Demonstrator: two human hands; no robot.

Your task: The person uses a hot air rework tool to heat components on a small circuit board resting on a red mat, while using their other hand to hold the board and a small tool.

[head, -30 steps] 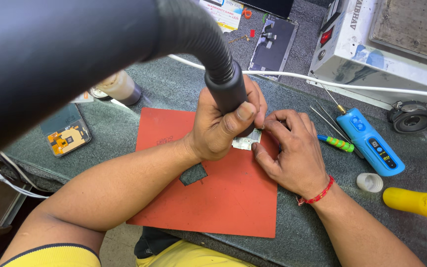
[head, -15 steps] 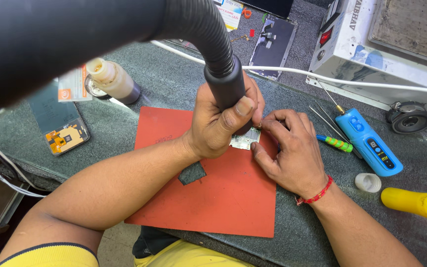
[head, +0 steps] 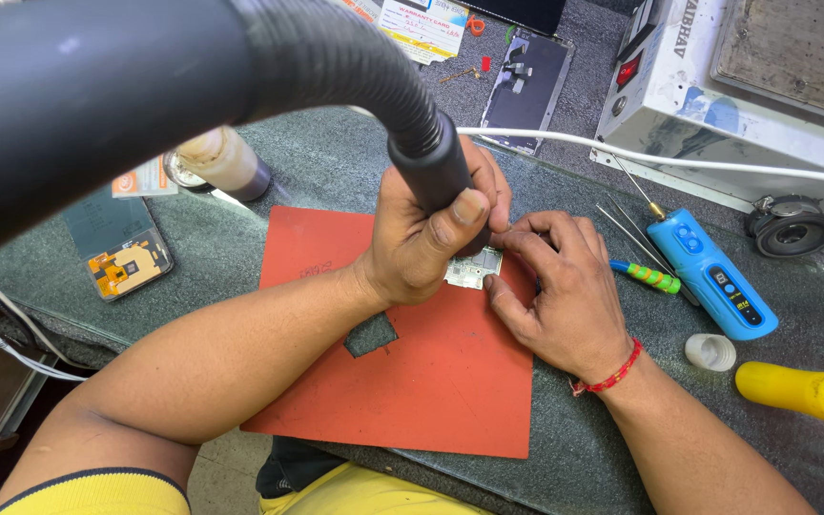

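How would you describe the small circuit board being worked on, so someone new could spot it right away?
Find the red mat in the middle of the grey bench. Near its top edge the left hand, gripping a black nozzle, meets the right hand. The circuit board lies between them: small, pale green and silvery, the only thing lying on the mat.

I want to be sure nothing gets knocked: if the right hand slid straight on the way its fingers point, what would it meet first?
The right hand points up-left toward the small circuit board; its fingertips already seem to touch it. Just beyond is the left hand gripping the black nozzle. Depth is hard to judge.
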